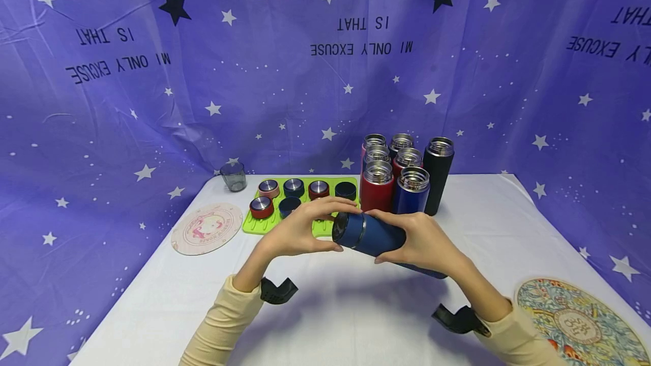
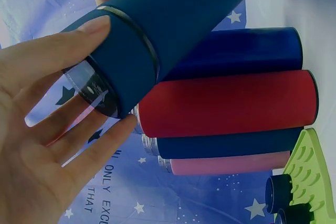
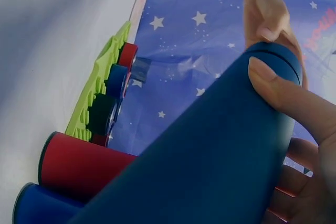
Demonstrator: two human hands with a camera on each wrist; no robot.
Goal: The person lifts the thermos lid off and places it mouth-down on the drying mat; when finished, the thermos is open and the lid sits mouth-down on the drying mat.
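Note:
A dark blue vacuum flask point(image 1: 383, 237) is held tilted above the table, its lid end towards the left and its base lower on the right. My right hand point(image 1: 429, 239) grips the body, with the thumb point(image 3: 268, 80) lying along its side near the lid seam. At the other end, my left hand point(image 1: 297, 230) pinches the lid point(image 2: 123, 61) between thumb and fingertips, its fingers spread out. A thin silver ring shows between lid and body. Behind the flask stand several lidless flasks, among them a red one point(image 1: 378, 188) and a blue one point(image 1: 411, 196).
Several lids, including a red one point(image 1: 261, 208), sit on a green tray point(image 1: 251, 225) at the back left. A grey cup point(image 1: 233, 178) stands beyond it. Round mats lie at the left point(image 1: 188, 236) and right point(image 1: 539, 298). A tall black flask point(image 1: 438, 177) ends the group.

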